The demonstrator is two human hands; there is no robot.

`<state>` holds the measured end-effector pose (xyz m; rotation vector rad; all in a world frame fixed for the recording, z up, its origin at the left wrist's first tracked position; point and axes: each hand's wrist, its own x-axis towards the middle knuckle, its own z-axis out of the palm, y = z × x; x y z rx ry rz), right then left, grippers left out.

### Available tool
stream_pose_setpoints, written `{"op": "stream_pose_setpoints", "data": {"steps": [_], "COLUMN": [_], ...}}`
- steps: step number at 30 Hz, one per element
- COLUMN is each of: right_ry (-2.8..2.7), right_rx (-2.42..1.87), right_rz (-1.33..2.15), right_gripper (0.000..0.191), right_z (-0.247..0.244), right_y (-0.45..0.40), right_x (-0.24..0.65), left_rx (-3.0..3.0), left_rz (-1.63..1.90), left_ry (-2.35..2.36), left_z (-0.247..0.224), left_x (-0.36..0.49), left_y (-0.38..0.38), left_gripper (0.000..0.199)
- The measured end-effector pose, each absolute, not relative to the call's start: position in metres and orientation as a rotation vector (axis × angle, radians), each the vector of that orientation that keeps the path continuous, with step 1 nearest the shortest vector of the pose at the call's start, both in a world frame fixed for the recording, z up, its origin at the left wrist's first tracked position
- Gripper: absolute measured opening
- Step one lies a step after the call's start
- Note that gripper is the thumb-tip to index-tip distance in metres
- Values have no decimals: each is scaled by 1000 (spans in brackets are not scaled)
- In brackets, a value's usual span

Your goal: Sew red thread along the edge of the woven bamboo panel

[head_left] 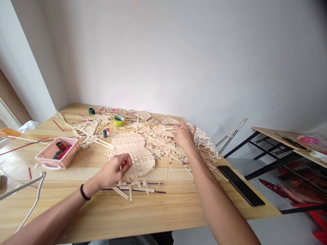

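Observation:
A pale woven strip piece (pixel 133 144), shaped like two joined rounded lobes, lies flat on the wooden table. Over its lower left edge is my left hand (pixel 119 169), fingers curled in against the thumb; anything held there is hidden. My right hand (pixel 184 136) reaches over the heap of loose flat strips (pixel 163 131) at the right, its fingers bent and spread, with nothing visibly held. Close beside it on the right is a bundle of white braided cord (pixel 204 141). Short cut strips (pixel 135 190) lie in front of the woven piece.
At the left stands a pink plastic box (pixel 74 153) holding thread spools. Farther back are a yellow tape roll (pixel 119 121), a green tape roll (pixel 91 111) and a blue spool (pixel 105 133). A black phone (pixel 241 185) lies near the table's right edge. Behind rises a white wall.

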<state>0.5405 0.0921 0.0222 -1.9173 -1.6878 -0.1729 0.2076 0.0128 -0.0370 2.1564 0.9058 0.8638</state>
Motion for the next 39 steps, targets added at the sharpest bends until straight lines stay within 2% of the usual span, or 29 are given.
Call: {"op": "stream_pose_setpoints", "data": {"steps": [1,2,4,6,10,12,15,16,19,23,25,27,32,35,39], "right_ry": [-1701,-1703,-1666,-1624,-1597,-1623,-1714,-1749,-1857,-2006,-2053,-2042,-1903,-1770,-1485], "right_rx": [-1947,-1963,-1956,-1893,-1614,-1535,-1450,-1393,-1190,-1007,-930,-892,-877,-806,-673], "right_rz": [-275,-333,-315,-227,-68,-31,157,246,423,567,648,723,872,1124,1489], "right_gripper": [18,26,47,53,30,31,47,46,35,38,27,17,12,15,29], "right_z": [25,27,27,23,9,4,-2,-4,-11,-19,-21,-23,-27,-28,-27], "right_y": [89,86,76,66,53,53,53,52,43,24,18,15,19,21,20], "right_x": [541,539,534,526,508,503,495,492,474,438,424,417,418,419,415], "left_rx": [2176,2193,2231,2288,2440,2507,2576,2580,2527,2398,2345,2294,2125,2023,1908], "left_rz": [871,878,891,890,838,801,752,743,742,790,835,888,952,956,966], "left_ry": [901,894,875,867,917,938,947,948,958,1020,1071,1107,1109,1051,976], "left_z": [-37,-36,-35,-35,-37,-39,-42,-42,-43,-44,-45,-45,-37,-31,-22], "left_x": [208,208,208,208,208,207,206,207,208,211,212,212,211,210,215], "left_y": [12,12,11,11,11,12,13,13,13,11,10,10,12,10,3], "left_gripper": [15,14,15,16,18,19,19,19,18,17,18,21,24,29,33]}}
